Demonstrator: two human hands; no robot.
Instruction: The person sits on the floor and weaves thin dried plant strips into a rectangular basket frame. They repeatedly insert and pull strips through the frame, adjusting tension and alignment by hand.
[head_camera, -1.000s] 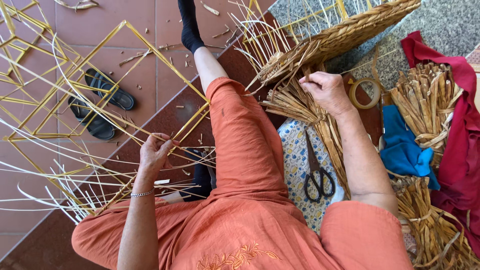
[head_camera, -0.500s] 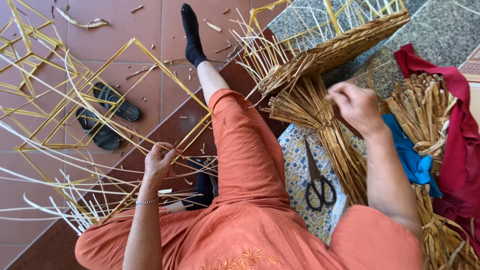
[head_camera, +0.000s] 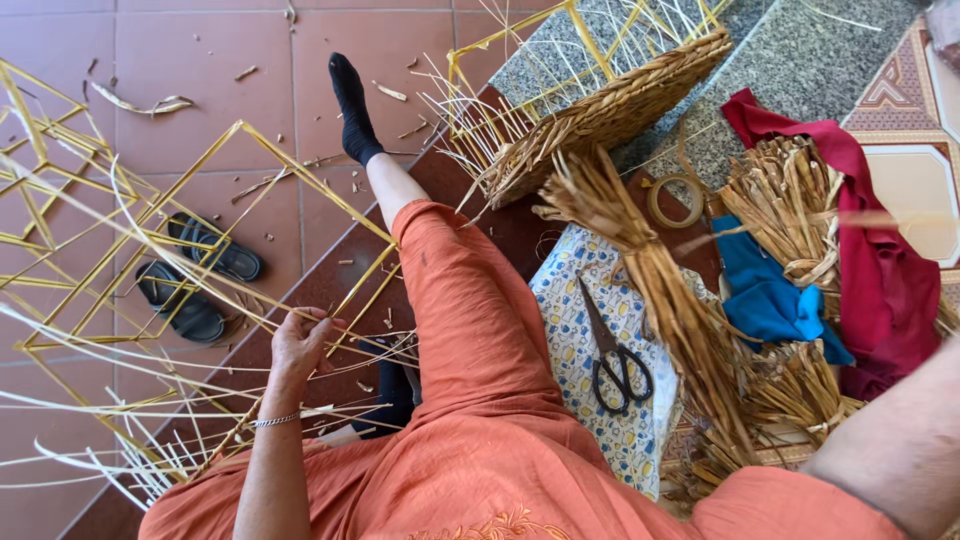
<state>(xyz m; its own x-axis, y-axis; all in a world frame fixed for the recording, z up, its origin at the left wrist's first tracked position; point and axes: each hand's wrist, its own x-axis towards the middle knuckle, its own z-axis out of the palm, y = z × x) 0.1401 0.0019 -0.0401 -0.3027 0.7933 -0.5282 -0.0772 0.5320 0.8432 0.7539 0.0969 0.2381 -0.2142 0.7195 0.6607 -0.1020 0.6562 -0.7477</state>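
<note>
Reddish floor tiles and a dark step make the workplace, littered with cane scraps. Nearest, the left hand (head_camera: 300, 345) closes around the yellow frame (head_camera: 240, 215) and its pale strips (head_camera: 90, 400), steadying the work beside the knee. Only the right forearm (head_camera: 900, 450) shows — its hand is out of view. Scissors (head_camera: 615, 355) lie on a patterned cloth (head_camera: 580, 330) within reach, beside a straw bundle (head_camera: 650, 270); farther off sit sandals (head_camera: 195, 285) and a half-woven basket (head_camera: 600, 110).

Black scissors (head_camera: 618, 360) on patterned cloth (head_camera: 570, 330); sandals (head_camera: 195, 280) on tiles; tape roll (head_camera: 677, 200) nearby.
</note>
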